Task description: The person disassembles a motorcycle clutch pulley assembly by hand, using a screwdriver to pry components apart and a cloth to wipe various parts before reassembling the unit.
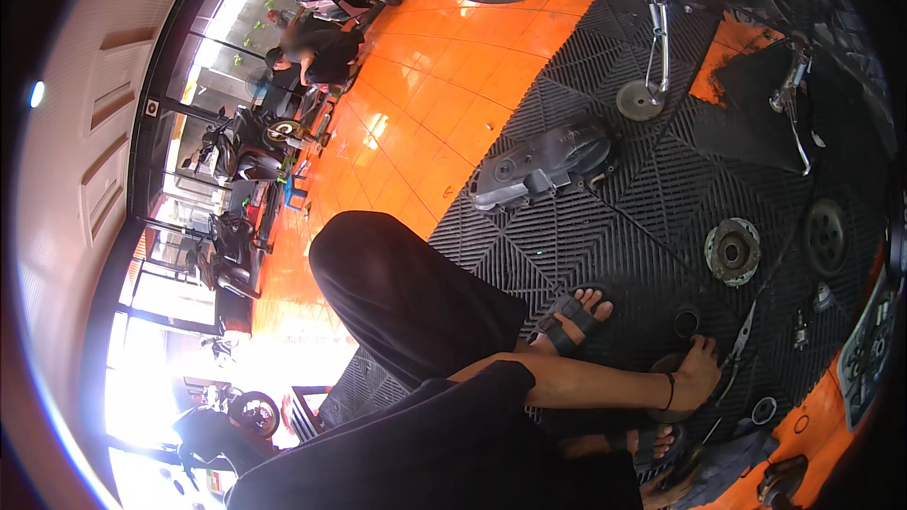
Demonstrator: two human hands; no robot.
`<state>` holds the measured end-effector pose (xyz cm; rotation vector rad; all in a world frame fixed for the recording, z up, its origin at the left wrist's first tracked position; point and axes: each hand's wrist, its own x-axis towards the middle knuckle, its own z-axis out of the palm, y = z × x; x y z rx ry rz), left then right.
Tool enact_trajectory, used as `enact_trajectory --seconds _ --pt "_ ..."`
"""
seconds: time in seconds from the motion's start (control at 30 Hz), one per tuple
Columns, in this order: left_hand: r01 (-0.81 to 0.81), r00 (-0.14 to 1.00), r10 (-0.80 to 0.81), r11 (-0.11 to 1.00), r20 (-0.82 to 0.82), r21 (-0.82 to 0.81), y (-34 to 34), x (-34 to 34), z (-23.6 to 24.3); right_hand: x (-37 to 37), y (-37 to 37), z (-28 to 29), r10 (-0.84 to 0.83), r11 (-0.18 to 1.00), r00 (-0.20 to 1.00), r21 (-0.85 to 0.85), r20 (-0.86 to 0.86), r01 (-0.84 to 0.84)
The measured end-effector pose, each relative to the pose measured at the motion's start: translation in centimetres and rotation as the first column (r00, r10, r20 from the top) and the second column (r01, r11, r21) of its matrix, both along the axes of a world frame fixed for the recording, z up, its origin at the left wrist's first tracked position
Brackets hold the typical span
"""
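My left hand (696,376), with a dark band at its wrist, reaches down over the black ribbed mat (605,250). Its fingers are bent together at the edge of a small black ring-shaped part (687,323). Under the wrist is a dark round piece (669,362), mostly covered. Close by lie a round metal disc-like part (732,252) and a long thin metal tool (742,345). In shadow at the lower edge, what seems to be my right hand (664,491) shows only in part, beside a dark cloth-like thing (727,467); its fingers are hidden.
A large engine side cover (548,165) lies on the mat. Further right are a dark round part (826,237), a small metal ring (763,410) and a motorcycle stand (658,38). Motorcycles (231,146) and a crouching person (316,55) are beyond the orange tiles (416,113).
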<state>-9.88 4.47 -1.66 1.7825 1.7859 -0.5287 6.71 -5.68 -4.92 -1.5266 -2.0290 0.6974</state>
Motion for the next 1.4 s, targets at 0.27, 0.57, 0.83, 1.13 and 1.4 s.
enact_trajectory --seconds 0.27,0.57,0.83,1.13,1.4 --pt "0.002 0.999 -0.003 0.999 -0.036 -0.037 0.8 0.1 1.0 -1.6 1.6 -0.3 0.048 0.998 0.999 -0.038 0.004 -0.048" --pt "0.041 0.999 -0.041 0.998 -0.003 0.051 1.0 1.0 -1.1 -1.9 2.6 -0.7 0.047 0.999 0.998 -0.010 0.040 -0.046" --pt "-0.006 0.999 0.005 1.000 0.042 0.025 0.9 0.9 -1.5 -1.9 2.7 -0.7 0.046 0.999 0.998 -0.012 0.044 -0.045" --pt "-0.212 0.902 0.140 0.968 0.408 0.137 1.1 -0.2 0.1 0.7 1.0 0.3 -0.070 0.997 0.997 -0.008 0.038 0.071" --pt "-0.023 -0.178 0.623 0.771 0.761 -0.636 1.4 -2.8 8.0 -0.3 1.9 13.5 -0.287 0.945 0.940 0.104 -0.183 0.309"
